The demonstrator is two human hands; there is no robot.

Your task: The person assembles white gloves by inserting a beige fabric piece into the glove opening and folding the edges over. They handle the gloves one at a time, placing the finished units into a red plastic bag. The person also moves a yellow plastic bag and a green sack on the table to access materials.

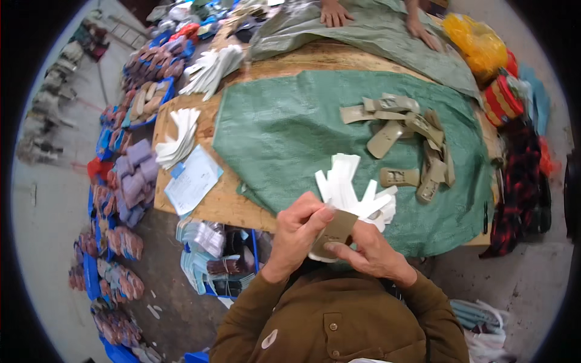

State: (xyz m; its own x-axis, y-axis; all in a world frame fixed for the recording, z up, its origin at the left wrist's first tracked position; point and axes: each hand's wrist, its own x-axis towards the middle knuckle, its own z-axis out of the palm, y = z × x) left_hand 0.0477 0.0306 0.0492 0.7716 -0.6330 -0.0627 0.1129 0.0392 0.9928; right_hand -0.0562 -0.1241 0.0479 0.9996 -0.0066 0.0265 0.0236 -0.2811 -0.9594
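Close in front of my body, both hands grip one khaki flat piece (340,228), shaped like a shoe insole, with a pale rim at its lower end. My left hand (296,233) pinches its upper left side between thumb and fingers. From the other side, my right hand (376,251) holds it with the thumb pressed on its face. Just beyond my hands lies a fanned pile of white strips (342,184) on a green woven sheet (272,121). Farther right on the sheet, several similar khaki pieces (385,139) lie loosely heaped, some overlapping.
The wooden table (200,202) carries more white strips (177,138) and a written paper (193,181). Across it, another person's hands (334,13) rest on a grey-green sheet (375,36). A filled blue crate (256,248) stands below. Bundles (136,175) line the left; a yellow bag (475,45) sits far right.
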